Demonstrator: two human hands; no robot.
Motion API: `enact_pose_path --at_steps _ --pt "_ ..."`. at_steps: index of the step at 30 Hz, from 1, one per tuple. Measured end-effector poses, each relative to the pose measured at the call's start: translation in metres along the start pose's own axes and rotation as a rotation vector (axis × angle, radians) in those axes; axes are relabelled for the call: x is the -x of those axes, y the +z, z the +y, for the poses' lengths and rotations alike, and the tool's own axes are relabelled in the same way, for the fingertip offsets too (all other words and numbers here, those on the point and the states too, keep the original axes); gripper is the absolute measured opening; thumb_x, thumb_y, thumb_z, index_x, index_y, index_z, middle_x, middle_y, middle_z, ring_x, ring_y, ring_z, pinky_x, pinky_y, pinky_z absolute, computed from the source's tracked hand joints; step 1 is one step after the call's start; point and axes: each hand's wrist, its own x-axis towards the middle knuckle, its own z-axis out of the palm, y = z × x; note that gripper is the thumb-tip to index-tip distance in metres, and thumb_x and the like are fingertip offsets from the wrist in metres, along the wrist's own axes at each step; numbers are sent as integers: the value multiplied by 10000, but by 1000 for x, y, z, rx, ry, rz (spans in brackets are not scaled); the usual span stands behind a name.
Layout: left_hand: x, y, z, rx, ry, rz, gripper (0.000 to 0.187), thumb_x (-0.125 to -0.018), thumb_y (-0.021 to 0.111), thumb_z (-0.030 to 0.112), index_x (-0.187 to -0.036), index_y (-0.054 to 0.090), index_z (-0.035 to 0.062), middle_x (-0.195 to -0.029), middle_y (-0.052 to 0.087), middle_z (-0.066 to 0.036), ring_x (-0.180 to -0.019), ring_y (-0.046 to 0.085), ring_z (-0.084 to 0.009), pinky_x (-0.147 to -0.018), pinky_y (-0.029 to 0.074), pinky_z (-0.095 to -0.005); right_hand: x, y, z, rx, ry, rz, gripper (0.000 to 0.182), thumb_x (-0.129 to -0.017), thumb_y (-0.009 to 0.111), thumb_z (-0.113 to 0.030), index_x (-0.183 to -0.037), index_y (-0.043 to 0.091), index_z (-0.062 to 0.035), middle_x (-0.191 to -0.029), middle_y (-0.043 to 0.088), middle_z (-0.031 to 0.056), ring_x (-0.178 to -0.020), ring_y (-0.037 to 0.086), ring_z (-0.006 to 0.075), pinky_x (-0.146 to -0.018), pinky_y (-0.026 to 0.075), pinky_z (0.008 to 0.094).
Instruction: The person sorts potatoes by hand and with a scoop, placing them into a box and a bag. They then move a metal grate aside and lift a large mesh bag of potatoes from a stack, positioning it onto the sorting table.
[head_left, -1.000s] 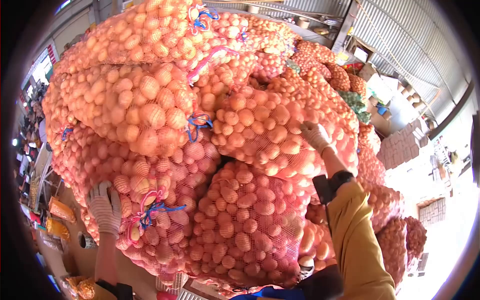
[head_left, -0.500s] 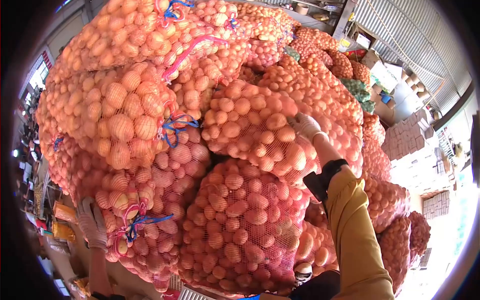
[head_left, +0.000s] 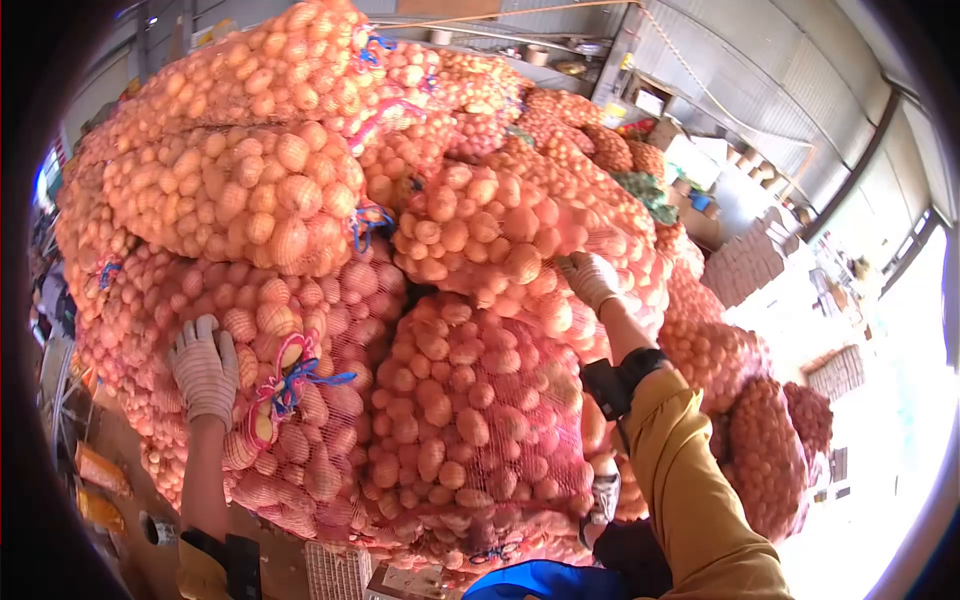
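My left hand (head_left: 206,370), in a striped work glove, lies with fingers spread on a red net sack (head_left: 335,420) packed with round, potato-like produce. Just right of it, the sack's gathered neck is tied with blue string (head_left: 290,385). My right hand (head_left: 592,278), also gloved, has its fingers bent into the mesh at the right side of another net sack (head_left: 490,235). Below that sack stands a large full net sack (head_left: 475,400), close in front of me. Dark bands (head_left: 625,380) circle both wrists.
More filled net sacks (head_left: 230,190) are heaped at the upper left and behind. Others (head_left: 768,450) stand at the lower right. Stacked cartons (head_left: 745,262) are along the right, near a bright opening. Orange packages (head_left: 102,468) lie on the floor at lower left.
My left hand has risen from beside the tied sack onto its upper face. My right hand stays at the upper sack, its fingers more bent. The view has shifted.
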Motion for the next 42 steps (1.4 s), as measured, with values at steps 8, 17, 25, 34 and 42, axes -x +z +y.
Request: enact_pose_path --at_steps 8,17,25,34,42 --pt "0 22 -15 -72 34 3 342 -960 458 377 -1145 536 101 -1144 576 -120 -1075 547 -339 -875 426 -493 207 16 -20 -119 -12 461 253 -888 627 -339 -748 581 -133 -581 591 91 -596 588 325 -737 433 409" --pt "-12 19 -18 -12 57 58 352 -951 506 315 -1206 534 74 -1230 553 -162 -1166 506 -343 -982 385 -471 300 55 -10 -191 250 448 239 -806 711 -297 -724 558 -133 -640 598 37 -655 589 260 -749 403 414" --pt "-32 -23 155 418 180 339 447 -863 666 243 -1220 559 -3 -1251 558 -185 -1175 513 -328 -1047 366 -433 276 56 24 -238 205 472 255 -775 721 -313 -689 551 -144 -601 552 8 -606 559 245 -732 401 402" --pt "-72 49 373 1235 26 -384 552 -913 626 455 -1213 529 2 -990 667 -105 -950 615 -219 -889 462 -336 274 64 35 -237 171 483 248 -758 727 -296 -678 547 -144 -578 542 15 -587 552 254 -718 411 407" --pt "-26 44 345 1421 18 -471 372 -885 693 375 -1018 656 29 -909 654 5 -839 550 -93 -783 462 -251 276 73 50 -166 129 479 246 -749 722 -321 -748 563 -134 -650 592 35 -658 595 245 -800 421 407"
